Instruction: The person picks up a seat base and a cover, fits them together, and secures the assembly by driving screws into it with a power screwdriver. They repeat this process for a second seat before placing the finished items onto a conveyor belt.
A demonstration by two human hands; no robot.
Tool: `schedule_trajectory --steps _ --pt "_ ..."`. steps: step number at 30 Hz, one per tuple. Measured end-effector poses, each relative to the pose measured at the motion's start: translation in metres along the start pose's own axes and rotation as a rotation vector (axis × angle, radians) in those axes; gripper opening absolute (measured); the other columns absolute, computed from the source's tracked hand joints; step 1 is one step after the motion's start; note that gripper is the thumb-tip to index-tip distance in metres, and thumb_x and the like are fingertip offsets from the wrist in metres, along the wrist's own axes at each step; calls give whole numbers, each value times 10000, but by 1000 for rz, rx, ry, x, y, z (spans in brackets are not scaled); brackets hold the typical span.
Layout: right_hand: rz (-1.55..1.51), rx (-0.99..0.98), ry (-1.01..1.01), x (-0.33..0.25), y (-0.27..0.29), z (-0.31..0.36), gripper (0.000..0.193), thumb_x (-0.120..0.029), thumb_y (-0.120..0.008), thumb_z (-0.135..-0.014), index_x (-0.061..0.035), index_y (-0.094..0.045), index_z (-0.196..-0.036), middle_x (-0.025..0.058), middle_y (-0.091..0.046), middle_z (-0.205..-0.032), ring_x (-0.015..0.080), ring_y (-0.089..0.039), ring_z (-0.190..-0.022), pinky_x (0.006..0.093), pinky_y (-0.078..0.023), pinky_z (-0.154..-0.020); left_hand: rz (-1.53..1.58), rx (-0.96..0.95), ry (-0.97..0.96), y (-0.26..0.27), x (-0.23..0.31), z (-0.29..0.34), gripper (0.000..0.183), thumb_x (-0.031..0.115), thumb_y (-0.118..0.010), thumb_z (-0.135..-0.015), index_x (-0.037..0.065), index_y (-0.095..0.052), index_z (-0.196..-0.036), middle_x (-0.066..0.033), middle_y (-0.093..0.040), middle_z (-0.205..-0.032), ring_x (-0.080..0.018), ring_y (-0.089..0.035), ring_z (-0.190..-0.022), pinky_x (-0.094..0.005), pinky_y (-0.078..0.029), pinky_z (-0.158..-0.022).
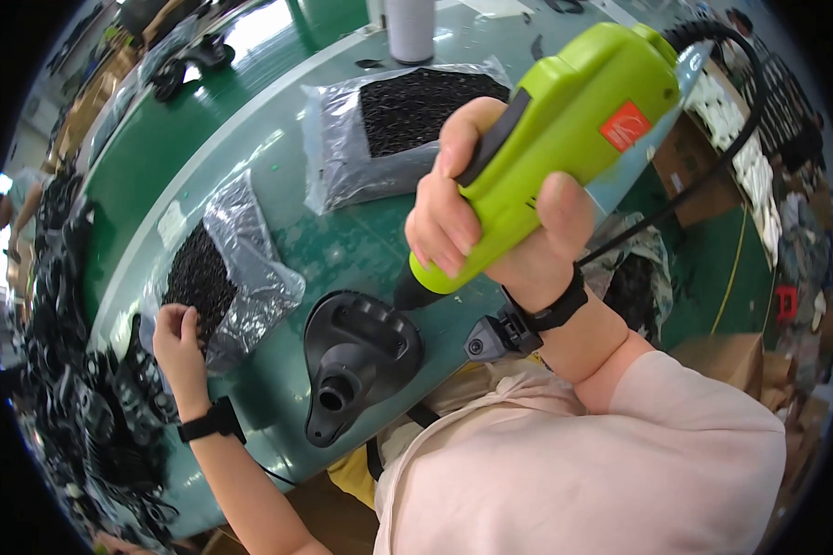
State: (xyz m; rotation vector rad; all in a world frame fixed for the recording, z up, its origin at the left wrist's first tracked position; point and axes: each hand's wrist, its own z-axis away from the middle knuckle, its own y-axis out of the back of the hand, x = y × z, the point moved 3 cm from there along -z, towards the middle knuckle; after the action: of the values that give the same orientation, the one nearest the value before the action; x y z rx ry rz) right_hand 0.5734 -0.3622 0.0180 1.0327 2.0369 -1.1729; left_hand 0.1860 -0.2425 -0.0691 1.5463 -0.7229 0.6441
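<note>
My right hand (pixel 539 257) is wrapped round a lime-green electric screwdriver (pixel 518 185) with a black nose and a black lever. Its nose points down beside the upper right edge of a black moulded plastic part (pixel 366 338); I cannot tell whether they touch. That part lies on the table in front of me, with a round tube opening near its lower end. My left hand (pixel 178 342) is at the edge of an opened clear bag (pixel 250 240) of small black pieces (pixel 202 277). Its fingers are curled together, and what they pinch is hidden.
A larger clear bag (pixel 338 180) of small black pieces lies farther back, near a whitish cylinder (pixel 410 32). Black moulded parts (pixel 93 407) are heaped along the left. The screwdriver's black cable (pixel 759 102) loops down at right, near cardboard boxes (pixel 699 176).
</note>
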Motion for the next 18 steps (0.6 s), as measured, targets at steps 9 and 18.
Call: schedule_trajectory --steps 9,18 --pt "-167 231 172 4 36 16 459 -381 -656 -859 16 -502 -1030 91 -586 -685 193 -577 -531 333 -481 -539 -167 -52 -55 -3 17 1 187 143 -654 -924 13 -602 -800 27 -528 -665 -51 -456 -607 -215 -346 -554" --pt "-326 423 253 0 65 24 323 -283 -691 -869 6 -559 -928 70 -594 -675 151 -582 -505 306 -489 -460 290 -31 54 -11 94 55 128 120 -538 -995 22 -558 -915 -7 -500 -736 -75 -437 -658 -218 -355 -596"
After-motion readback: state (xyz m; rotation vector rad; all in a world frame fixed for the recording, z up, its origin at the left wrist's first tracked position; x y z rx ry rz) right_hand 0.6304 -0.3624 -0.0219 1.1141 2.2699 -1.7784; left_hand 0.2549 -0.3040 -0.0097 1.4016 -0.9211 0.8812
